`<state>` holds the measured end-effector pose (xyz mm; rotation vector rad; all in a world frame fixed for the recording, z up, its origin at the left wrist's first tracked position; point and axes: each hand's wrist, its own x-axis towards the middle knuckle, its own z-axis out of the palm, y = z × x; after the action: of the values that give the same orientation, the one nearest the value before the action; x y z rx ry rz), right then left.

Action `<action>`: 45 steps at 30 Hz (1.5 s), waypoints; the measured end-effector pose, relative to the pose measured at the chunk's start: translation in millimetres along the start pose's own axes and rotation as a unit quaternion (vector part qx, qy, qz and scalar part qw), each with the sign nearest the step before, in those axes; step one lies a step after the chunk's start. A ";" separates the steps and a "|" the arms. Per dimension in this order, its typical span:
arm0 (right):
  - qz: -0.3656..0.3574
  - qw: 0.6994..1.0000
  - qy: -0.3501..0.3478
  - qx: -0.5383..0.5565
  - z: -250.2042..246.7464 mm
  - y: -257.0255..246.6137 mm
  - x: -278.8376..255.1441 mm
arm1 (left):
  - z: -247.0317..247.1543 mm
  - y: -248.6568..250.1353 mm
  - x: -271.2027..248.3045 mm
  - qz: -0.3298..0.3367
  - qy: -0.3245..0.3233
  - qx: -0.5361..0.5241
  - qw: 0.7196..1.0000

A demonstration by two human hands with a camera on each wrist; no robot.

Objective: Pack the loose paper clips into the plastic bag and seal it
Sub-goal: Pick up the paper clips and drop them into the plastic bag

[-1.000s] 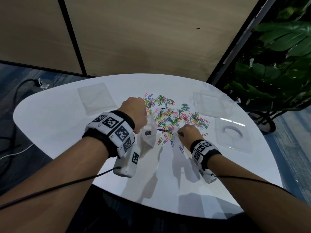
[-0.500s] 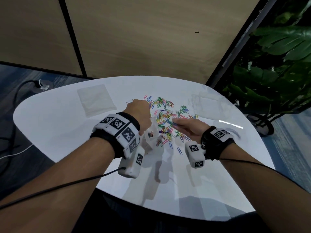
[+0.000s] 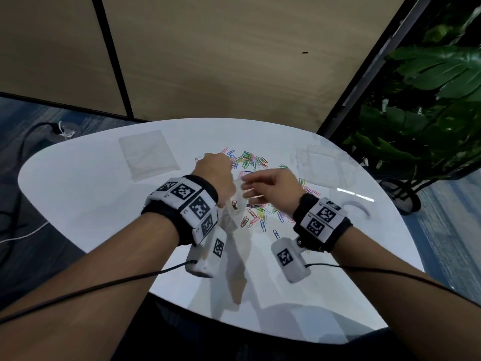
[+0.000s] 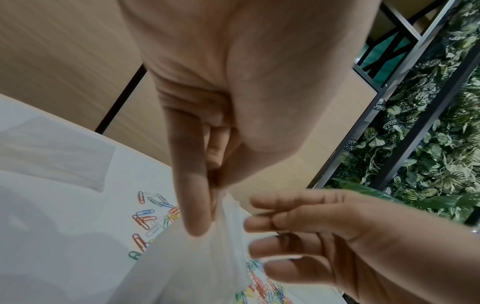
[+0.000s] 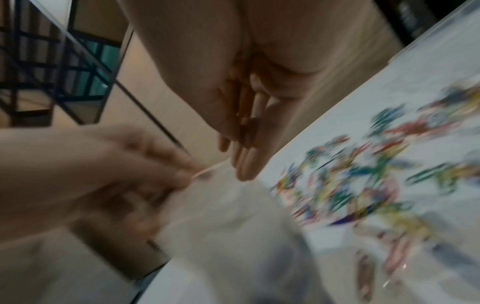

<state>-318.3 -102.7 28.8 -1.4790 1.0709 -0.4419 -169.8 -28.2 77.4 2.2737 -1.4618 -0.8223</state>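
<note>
My left hand (image 3: 216, 173) pinches the top rim of a clear plastic bag (image 3: 234, 217) and holds it hanging above the white table (image 3: 78, 191). A few clips (image 3: 235, 204) show through the bag's film. My right hand (image 3: 250, 185) reaches in from the right, its fingertips at the bag's mouth. In the blurred right wrist view its thumb presses a thin dark clip against its fingers (image 5: 241, 144). In the left wrist view my left fingers (image 4: 197, 205) clamp the bag (image 4: 197, 263). Many coloured loose paper clips (image 3: 253, 161) lie scattered under and behind both hands.
A flat pile of spare clear bags (image 3: 148, 155) lies at the table's back left. Clear plastic boxes (image 3: 320, 165) and a lid (image 3: 356, 207) sit on the right. A leafy plant (image 3: 429, 100) stands beyond the right edge. Cables (image 3: 28, 136) run over the floor on the left.
My right hand picked a clip from the pile near the table's front and swung left and up to the bag's mouth. My left hand raised the bag a little.
</note>
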 end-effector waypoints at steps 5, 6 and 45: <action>0.079 0.895 0.104 -0.427 -81.6 50.8 37.6 | -5.2 -5.9 -2.9 0.009 -0.015 0.012 1.000; 0.117 0.855 0.087 -0.497 -96.2 66.5 43.0 | -5.5 -7.1 -3.2 0.014 -0.014 0.014 1.000; 0.100 0.981 0.010 0.168 15.8 14.5 -4.1 | 8.8 15.7 -4.4 0.036 -0.033 0.021 0.999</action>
<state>-313.2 -88.6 13.0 -1.0608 1.0899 -0.4696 -187.9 -30.6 80.3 2.2278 -1.5944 -0.8598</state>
